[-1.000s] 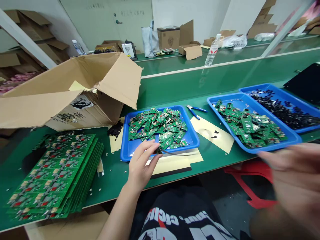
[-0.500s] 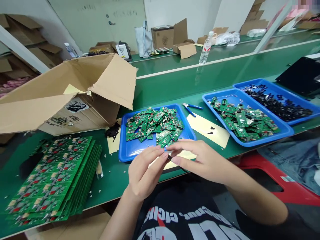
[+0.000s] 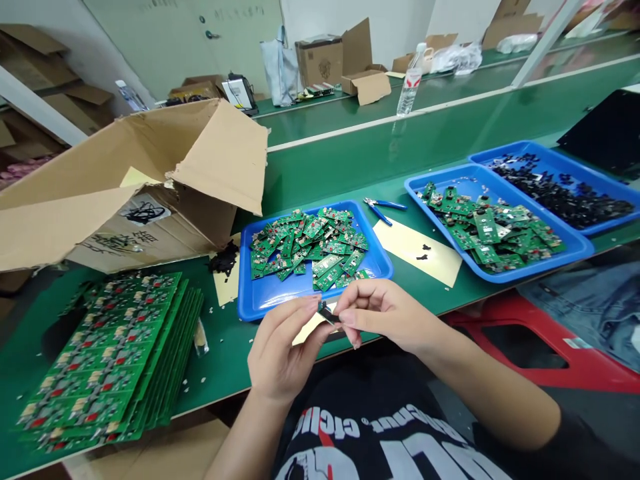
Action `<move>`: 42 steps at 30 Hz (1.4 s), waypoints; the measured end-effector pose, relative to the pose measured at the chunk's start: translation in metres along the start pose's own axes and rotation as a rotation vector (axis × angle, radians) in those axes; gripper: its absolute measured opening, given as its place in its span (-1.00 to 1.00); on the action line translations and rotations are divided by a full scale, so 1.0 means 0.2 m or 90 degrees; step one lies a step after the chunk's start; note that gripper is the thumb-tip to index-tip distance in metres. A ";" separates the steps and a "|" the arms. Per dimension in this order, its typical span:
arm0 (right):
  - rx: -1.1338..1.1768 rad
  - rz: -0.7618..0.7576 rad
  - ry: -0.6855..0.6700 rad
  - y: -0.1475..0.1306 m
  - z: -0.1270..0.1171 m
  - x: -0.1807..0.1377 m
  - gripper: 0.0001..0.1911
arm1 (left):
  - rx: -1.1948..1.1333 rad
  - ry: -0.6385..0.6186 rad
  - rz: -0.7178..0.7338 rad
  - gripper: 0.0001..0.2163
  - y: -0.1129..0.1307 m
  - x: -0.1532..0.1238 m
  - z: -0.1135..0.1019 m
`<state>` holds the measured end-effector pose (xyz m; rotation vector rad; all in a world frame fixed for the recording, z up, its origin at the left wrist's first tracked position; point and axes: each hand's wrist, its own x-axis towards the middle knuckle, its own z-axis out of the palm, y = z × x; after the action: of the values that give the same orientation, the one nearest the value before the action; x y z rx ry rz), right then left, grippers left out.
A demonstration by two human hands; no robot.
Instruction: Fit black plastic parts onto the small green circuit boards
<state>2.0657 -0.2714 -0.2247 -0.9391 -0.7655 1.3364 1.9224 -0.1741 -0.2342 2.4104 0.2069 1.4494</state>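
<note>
In front of my body, my left hand [image 3: 281, 343] and my right hand [image 3: 383, 313] meet over the near edge of the bench. Between them is a small dark part [image 3: 329, 313], thin and tilted; its exact kind is too small to make out. The left fingertips grip its left end, while the right thumb and forefinger pinch the other end. Just beyond the hands lies a blue tray [image 3: 257, 303] with a heap of small green circuit boards [image 3: 313, 247]. A cream paper sheet [image 3: 310, 328] shows partly beneath the hands.
Stacked green circuit panels [image 3: 110, 353] stand at left, before an open cardboard box [image 3: 200, 227]. Blue-handled cutters [image 3: 383, 208] lie near a paper sheet [image 3: 445, 267] with black bits. At right are a tray of boards [image 3: 505, 277] and one of black parts [image 3: 565, 200].
My hands have drawn slightly apart, and the dark part between them shows more. The right fingers have curled in more. The view has shifted a little.
</note>
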 end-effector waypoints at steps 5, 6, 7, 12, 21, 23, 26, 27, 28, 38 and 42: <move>-0.077 -0.032 0.025 0.00 0.00 0.00 -0.92 | -0.104 0.002 -0.051 -0.57 -0.01 -0.02 0.00; -0.098 -0.036 0.026 -0.01 0.00 -0.01 -0.92 | -0.127 0.002 -0.063 -0.58 -0.01 -0.03 0.01; -0.122 -0.041 0.027 -0.01 0.01 -0.01 -0.91 | -0.148 0.003 -0.075 -0.59 -0.01 -0.03 0.01; -0.214 -0.075 0.049 -0.05 0.01 -0.02 -0.94 | -0.219 0.026 -0.118 -0.61 -0.01 -0.03 0.03; -0.085 -0.033 0.064 -0.05 0.09 -0.05 -0.83 | -0.054 0.029 0.025 -0.55 -0.03 0.01 0.03; -0.054 -0.025 0.061 -0.05 0.10 -0.05 -0.80 | -0.046 0.040 0.023 -0.56 -0.03 0.01 0.04; -0.046 -0.013 0.077 -0.05 0.09 -0.04 -0.82 | -0.052 0.039 0.007 -0.56 -0.02 0.02 0.04; -0.048 -0.006 0.078 -0.05 0.08 -0.04 -0.83 | -0.058 0.035 0.005 -0.56 -0.02 0.02 0.03; -0.050 0.003 0.077 -0.05 0.07 -0.03 -0.85 | -0.064 0.032 0.005 -0.56 -0.02 0.02 0.03; -0.184 -0.063 0.080 -0.04 0.04 0.00 -0.92 | -0.120 -0.007 -0.009 -0.57 -0.02 0.02 0.01; -0.342 -0.200 0.124 -0.03 0.06 -0.01 -0.94 | -0.197 0.032 -0.062 -0.51 0.00 -0.01 0.03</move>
<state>2.0570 -0.2713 -0.2138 -1.2855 -1.0948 0.7606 1.9280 -0.1758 -0.2382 2.0910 0.1007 1.3857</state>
